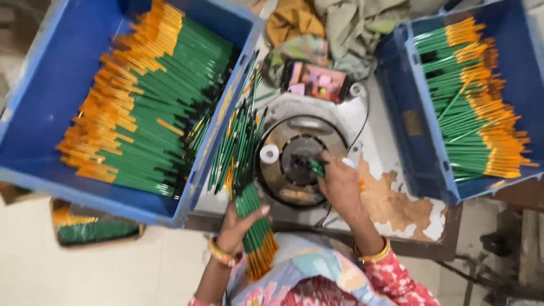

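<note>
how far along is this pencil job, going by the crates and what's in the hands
Done, apparently: the right blue crate holds a loosely laid stack of green pencils. In hand: the left hand grips a bundle of pencils, and the right hand presses one pencil to the round machine. Left: a much larger pile fills the left blue crate, so most seems undone.

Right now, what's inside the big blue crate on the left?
The blue crate holds a deep pile of green sticks with orange ends, lying slanted, orange ends toward the left. Bare blue floor shows on the left side. Whatever lies under the pile is covered, as is the floor beneath it.
</note>
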